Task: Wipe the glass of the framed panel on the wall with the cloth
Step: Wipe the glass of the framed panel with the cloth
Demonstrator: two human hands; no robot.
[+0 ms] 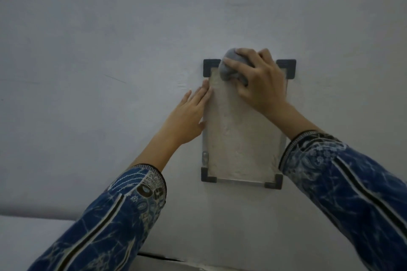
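Note:
A framed panel [237, 138] hangs on the pale wall, a beige textured sheet under clear glass with dark corner brackets. My right hand [257, 79] presses a bunched grey cloth [229, 66] against the glass at the panel's top edge, between the two upper brackets. My left hand [189, 114] lies flat with fingers extended against the panel's left edge, holding nothing. Both forearms wear blue patterned sleeves.
The bare wall [110, 50] surrounds the panel on all sides. A pale ledge or surface [28, 233] shows at the lower left, and a dark gap [158, 256] runs along the bottom below the wall.

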